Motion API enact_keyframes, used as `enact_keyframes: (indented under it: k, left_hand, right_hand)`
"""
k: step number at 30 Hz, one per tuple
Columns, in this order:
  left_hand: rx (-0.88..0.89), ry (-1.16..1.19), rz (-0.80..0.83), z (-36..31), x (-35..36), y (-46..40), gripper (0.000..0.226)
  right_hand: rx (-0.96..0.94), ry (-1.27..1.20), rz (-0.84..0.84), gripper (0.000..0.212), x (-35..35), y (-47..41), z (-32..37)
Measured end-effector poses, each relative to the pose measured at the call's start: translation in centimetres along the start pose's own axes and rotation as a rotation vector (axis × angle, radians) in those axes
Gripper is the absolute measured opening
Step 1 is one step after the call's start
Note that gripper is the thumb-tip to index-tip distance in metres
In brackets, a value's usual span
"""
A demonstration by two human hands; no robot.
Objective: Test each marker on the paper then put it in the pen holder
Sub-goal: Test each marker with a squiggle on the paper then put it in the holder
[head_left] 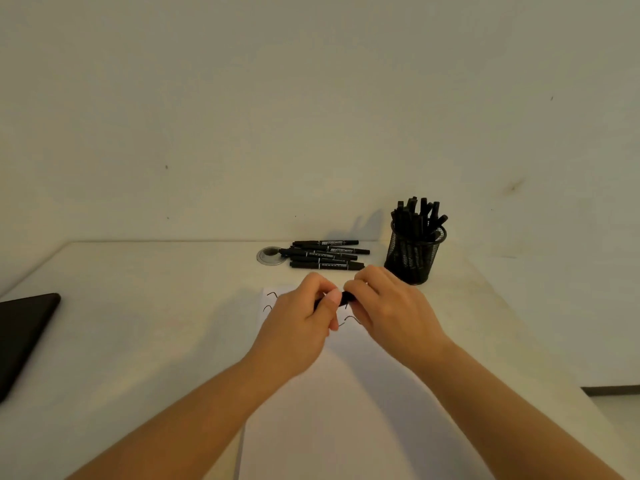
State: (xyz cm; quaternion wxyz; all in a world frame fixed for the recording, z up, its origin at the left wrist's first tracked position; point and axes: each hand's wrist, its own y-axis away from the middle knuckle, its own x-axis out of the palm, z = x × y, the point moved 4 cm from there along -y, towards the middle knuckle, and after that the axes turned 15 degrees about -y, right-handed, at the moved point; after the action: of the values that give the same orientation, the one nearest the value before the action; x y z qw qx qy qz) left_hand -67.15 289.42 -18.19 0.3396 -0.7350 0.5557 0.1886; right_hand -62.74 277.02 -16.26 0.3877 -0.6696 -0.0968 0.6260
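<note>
Already your pen holder [414, 253] is crowded and the paper [346, 410] marked, both hands' grip [337, 299] clamped on one marker [347, 297], several markers [325, 255] waiting beyond

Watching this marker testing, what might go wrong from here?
Three risks, judging from this moment:
1. Both the left hand and right hand pinch one marker above the paper; an uncapped tip might smudge fingers or stray onto the table.
2. The pen holder already looks crowded, so pushing another in might tip it.
3. The loose markers lie near the hands and might get knocked and roll.
</note>
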Motion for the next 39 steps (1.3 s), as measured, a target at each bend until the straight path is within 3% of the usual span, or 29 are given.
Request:
enact_keyframes:
  k: [2,5,8,14,24,31,36,39]
  left_hand:
    - [0.088,-0.031,-0.077,-1.0,-0.7,-0.9,0.021]
    - [0.150,-0.109,-0.128,-1.7,-1.5,-2.9,0.023]
    - [0.101,-0.281,-0.090,-0.9,-1.4,-5.4,0.015]
    - [-0.016,-0.582,0.013,2.4,-0.6,-9.6,0.012]
    - [0.105,-0.862,0.028,6.6,2.7,-12.5,0.027]
    - [0.062,-0.875,0.096,8.1,3.5,-13.2,0.026]
    - [0.042,-0.915,0.094,8.6,3.9,-13.4,0.025]
    - [0.036,-0.945,0.096,8.5,4.0,-13.3,0.025]
  right_hand:
    - [0.067,-0.039,-0.033,0.016,-1.2,-0.8,-1.4]
    - [0.341,-0.158,-0.192,0.025,-3.8,-1.8,-4.7]
    - [0.538,-0.306,-0.362,0.038,-6.4,-2.0,-8.2]
    - [0.664,-0.422,-0.552,0.044,-9.4,-1.7,-12.7]
    - [0.678,-0.362,-0.402,0.049,-6.6,-1.1,-15.3]
    - [0.657,-0.289,-0.313,0.051,-4.0,-0.9,-15.7]
    - [0.744,-0.214,-0.164,0.037,-2.3,-0.3,-16.1]
    - [0.780,-0.232,-0.168,0.038,-2.2,-0.2,-15.9]
